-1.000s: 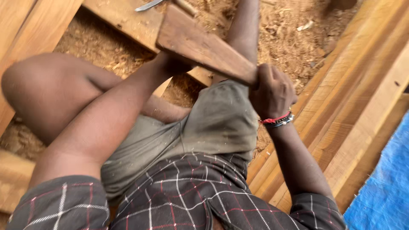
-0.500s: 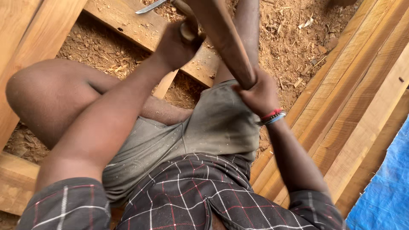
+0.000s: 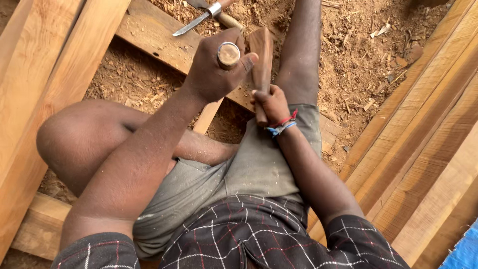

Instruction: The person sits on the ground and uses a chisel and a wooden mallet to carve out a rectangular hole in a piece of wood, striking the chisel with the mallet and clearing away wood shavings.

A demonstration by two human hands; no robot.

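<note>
My left hand [image 3: 211,67] is closed around a tool with a round wooden handle [image 3: 228,54]; its butt end, ringed with metal, faces the camera, and the working end is hidden behind the fist. Right beside it, my right hand [image 3: 271,102], with a red and blue band at the wrist, grips the lower end of a dark brown wooden piece [image 3: 261,52]. The piece stands on edge, pointing away from me above my right leg. I am sitting with my left knee [image 3: 74,139] bent.
A blade with a metal collar [image 3: 196,22] lies on a cross plank [image 3: 154,40] ahead of my hands. Long pale planks [image 3: 45,74] run down the left, and more planks [image 3: 423,129] run down the right. Sawdust and chips cover the ground. A blue sheet [image 3: 465,251] shows at the bottom right.
The brown wooden piece, held broad side up by both hands before, now stands on edge in my right hand alone. My left hand has come off it and grips the round-handled tool.
</note>
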